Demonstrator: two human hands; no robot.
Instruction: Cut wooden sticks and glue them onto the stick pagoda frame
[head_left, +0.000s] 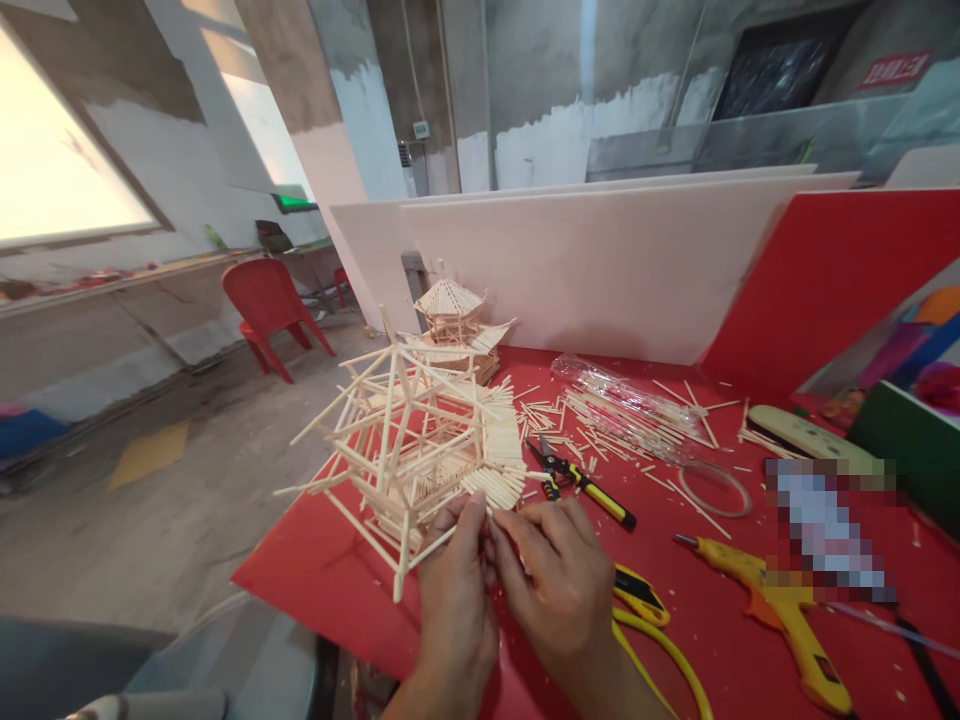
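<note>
Stick pavilion model (409, 405), one of two such structures, takes up the centre of the frame, an open framework of pale sticks on its left and laid slats on its right; the second model (450, 300) stands behind it, its lower part partly hidden. Two hands meet at the near model's lower right edge. The left hand (459, 585) and right hand (559, 575) have bent fingers and their tips drawn close together; what lies between them is hidden, so I cannot tell whether either pinches anything.

On the red tabletop (330, 580) lie one pair of cutters (592, 490), one utility knife (643, 598), one tape ring (747, 498) and, lower right, one yellow glue gun (772, 590). One clear bag (622, 395) holds sticks; the loose sticks (541, 420) near it are too many to count. A yellow loop (686, 670) is cut off by the bottom edge. Pixelation covers one item (832, 530) at right. One red sign (896, 70), upper right, bears illegible characters.
</note>
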